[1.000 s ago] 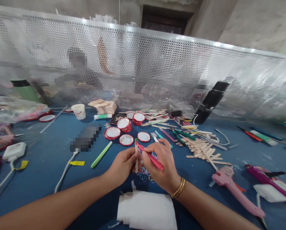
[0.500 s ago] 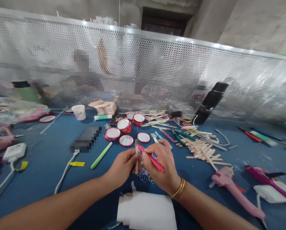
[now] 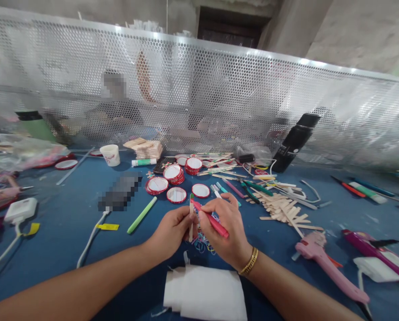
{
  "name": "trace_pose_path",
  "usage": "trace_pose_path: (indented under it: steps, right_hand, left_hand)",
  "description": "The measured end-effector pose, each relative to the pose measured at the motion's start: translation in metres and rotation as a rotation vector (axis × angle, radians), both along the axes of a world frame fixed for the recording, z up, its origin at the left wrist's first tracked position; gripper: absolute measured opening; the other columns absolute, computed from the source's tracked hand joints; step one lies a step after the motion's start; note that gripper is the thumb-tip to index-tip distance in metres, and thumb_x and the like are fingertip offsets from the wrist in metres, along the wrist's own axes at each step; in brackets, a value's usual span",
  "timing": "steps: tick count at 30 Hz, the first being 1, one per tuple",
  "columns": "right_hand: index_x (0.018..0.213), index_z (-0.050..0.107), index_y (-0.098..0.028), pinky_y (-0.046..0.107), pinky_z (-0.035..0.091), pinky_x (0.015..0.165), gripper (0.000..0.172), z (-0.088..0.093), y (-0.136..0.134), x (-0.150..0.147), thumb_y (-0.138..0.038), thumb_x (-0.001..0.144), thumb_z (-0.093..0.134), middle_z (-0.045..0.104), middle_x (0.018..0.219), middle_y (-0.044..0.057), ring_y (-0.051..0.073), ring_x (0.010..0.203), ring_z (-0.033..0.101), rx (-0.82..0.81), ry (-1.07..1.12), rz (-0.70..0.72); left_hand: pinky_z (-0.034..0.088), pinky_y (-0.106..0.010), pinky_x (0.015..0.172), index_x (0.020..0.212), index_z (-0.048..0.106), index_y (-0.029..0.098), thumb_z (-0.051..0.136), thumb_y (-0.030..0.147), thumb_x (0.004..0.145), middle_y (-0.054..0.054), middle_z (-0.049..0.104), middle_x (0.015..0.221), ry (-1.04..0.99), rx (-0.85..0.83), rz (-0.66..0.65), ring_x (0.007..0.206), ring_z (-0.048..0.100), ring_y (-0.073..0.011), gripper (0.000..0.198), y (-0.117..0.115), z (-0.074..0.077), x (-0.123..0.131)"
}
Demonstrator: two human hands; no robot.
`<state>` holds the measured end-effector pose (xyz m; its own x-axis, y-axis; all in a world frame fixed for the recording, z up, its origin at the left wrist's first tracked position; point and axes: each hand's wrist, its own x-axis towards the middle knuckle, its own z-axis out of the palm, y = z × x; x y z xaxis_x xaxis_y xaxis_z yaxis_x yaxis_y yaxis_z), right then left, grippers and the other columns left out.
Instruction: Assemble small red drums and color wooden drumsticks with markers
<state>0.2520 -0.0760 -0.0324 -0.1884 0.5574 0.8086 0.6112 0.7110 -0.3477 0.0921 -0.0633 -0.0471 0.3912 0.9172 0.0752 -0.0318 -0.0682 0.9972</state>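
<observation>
Between its thumb and fingers, my left hand (image 3: pixel 172 232) holds a wooden craft stick (image 3: pixel 191 218) upright; the stick's top end is green. My right hand (image 3: pixel 224 229) grips a pink marker (image 3: pixel 215 223) like a pen, its tip at the stick just below the green end. Under and between the hands lies a heap of thin coloured rubber bands (image 3: pixel 202 244), partly hidden. Red-rimmed round lids (image 3: pixel 176 195) lie just beyond the hands, some of them stacked. A light green marker (image 3: pixel 142 215) rests to the left of my left hand.
Loose craft sticks (image 3: pixel 282 207) are piled on the right, with a pink glue gun (image 3: pixel 329 267) nearer me. A black bottle (image 3: pixel 296 142) stands by the perforated metal screen (image 3: pixel 219 89). A phone (image 3: pixel 121 191), a paper cup (image 3: pixel 110 156) and a white cloth bundle (image 3: pixel 206 292) also lie about.
Both hands keep nearly the same pose, with the marker tip still at the upper end of the craft stick. The view has shifted very slightly.
</observation>
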Motion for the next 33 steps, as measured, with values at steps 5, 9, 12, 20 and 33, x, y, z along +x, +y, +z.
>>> trace_pose_path:
  steps: [5, 9, 12, 20, 33]
  right_hand:
    - [0.082, 0.054, -0.023, 0.043, 0.036, 0.098, 0.009, -0.0005, -0.0002, -0.0002, -0.017, 0.088, 0.057, 0.064, 0.071, -0.004, 0.014, 0.067, 0.062, -0.007, -0.012, 0.003]
    - [0.081, 0.053, -0.022, 0.043, 0.035, 0.099, 0.010, -0.0002, -0.0005, -0.0005, -0.016, 0.087, 0.057, 0.063, 0.069, -0.005, 0.013, 0.066, 0.062, -0.005, -0.014, -0.002]
    - [0.081, 0.053, -0.022, 0.042, 0.036, 0.098, 0.009, 0.0003, -0.0008, -0.0007, -0.016, 0.087, 0.057, 0.062, 0.069, -0.005, 0.013, 0.065, 0.061, 0.002, -0.016, -0.004]
    - [0.080, 0.054, -0.022, 0.043, 0.036, 0.097, 0.010, 0.0011, -0.0014, -0.0019, -0.016, 0.087, 0.056, 0.063, 0.069, -0.005, 0.013, 0.065, 0.061, 0.013, -0.014, -0.003]
    - [0.079, 0.055, -0.023, 0.044, 0.037, 0.097, 0.011, 0.0013, 0.0008, 0.0000, -0.018, 0.089, 0.056, 0.065, 0.070, -0.004, 0.014, 0.064, 0.062, 0.043, 0.018, -0.080]
  left_hand:
    - [0.026, -0.022, 0.043, 0.065, 0.054, 0.018, 0.059, 0.060, 0.085, 0.003, 0.053, 0.050, -0.013, -0.002, -0.001, 0.043, 0.038, -0.0084, 0.047, -0.0013, 0.0038, 0.0004]
    - [0.025, -0.022, 0.043, 0.067, 0.054, 0.018, 0.059, 0.060, 0.085, 0.002, 0.054, 0.050, -0.028, -0.021, -0.005, 0.043, 0.039, -0.0082, 0.046, -0.0007, 0.0043, 0.0005]
    - [0.025, -0.021, 0.042, 0.067, 0.053, 0.018, 0.060, 0.059, 0.085, 0.002, 0.054, 0.051, -0.026, -0.011, -0.003, 0.043, 0.039, -0.0082, 0.045, -0.0003, 0.0038, 0.0004]
    - [0.026, -0.022, 0.042, 0.068, 0.054, 0.018, 0.060, 0.060, 0.083, 0.004, 0.052, 0.050, -0.033, -0.007, 0.003, 0.042, 0.039, -0.0081, 0.045, -0.0011, 0.0043, 0.0009]
    - [0.024, -0.021, 0.041, 0.071, 0.055, 0.018, 0.064, 0.061, 0.079, 0.003, 0.054, 0.052, -0.069, -0.051, 0.024, 0.042, 0.038, -0.0078, 0.045, 0.0011, 0.0014, 0.0012]
